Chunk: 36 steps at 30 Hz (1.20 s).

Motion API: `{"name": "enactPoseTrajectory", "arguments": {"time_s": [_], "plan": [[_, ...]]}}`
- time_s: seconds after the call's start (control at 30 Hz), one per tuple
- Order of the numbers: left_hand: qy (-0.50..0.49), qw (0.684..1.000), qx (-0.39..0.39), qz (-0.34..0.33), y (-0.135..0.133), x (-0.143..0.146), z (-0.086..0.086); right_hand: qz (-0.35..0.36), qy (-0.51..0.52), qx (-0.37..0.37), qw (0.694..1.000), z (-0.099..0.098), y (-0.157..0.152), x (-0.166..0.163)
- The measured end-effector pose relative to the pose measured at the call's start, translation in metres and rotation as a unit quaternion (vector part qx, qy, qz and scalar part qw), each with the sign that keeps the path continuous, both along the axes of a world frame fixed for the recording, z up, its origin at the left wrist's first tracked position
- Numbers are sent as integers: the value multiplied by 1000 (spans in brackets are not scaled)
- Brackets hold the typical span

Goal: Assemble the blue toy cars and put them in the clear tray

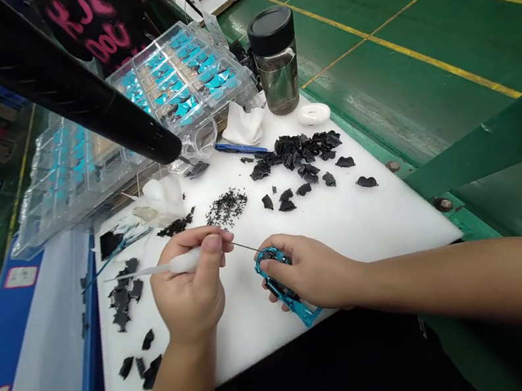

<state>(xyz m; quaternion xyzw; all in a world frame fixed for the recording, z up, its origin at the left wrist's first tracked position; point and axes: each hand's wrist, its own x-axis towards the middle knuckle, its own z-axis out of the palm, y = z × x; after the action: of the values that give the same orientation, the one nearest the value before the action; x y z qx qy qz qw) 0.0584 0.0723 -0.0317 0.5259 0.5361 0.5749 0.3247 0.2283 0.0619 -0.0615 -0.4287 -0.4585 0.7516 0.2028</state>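
My left hand (190, 294) is closed around a slim white-handled pick (177, 263), whose thin metal needle points right toward a shiny blue plastic part. My right hand (306, 271) grips that blue part (281, 289) against the white foam mat (345, 221), fingers wrapped over it. The needle tip reaches the part's upper end near my right fingertips.
A pile of small black pieces (301, 152) lies at the mat's far side, tiny black specks (226, 206) in the middle, black cut-outs (125, 298) at left. Clear trays of blue parts (185, 74), a dark-lidded jar (275, 59), a blue bin (34, 367) and a black tube (71, 80) surround the mat.
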Motion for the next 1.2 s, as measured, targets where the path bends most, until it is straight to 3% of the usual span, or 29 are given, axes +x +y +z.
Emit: {"name": "enactPoseTrajectory", "arguments": {"time_s": [0.27,0.57,0.77,0.9,1.03,1.2], "plan": [[36,999,12,17,0,1,-4,0,0,-9,1000,1,0,0],[-67,995,55,43,2,-5,5,1,-1,-13,1000,1,0,0],[20,999,41,-7,-2,-2,-2,6,-3,-5,1000,3,1,1],[65,997,42,12,-4,0,-5,4,0,-3,1000,4,1,0],[11,999,29,17,-2,-1,-1,1,1,-15,1000,4,1,0],[-54,995,68,52,3,-7,8,-3,9,-24,1000,3,1,1]]}}
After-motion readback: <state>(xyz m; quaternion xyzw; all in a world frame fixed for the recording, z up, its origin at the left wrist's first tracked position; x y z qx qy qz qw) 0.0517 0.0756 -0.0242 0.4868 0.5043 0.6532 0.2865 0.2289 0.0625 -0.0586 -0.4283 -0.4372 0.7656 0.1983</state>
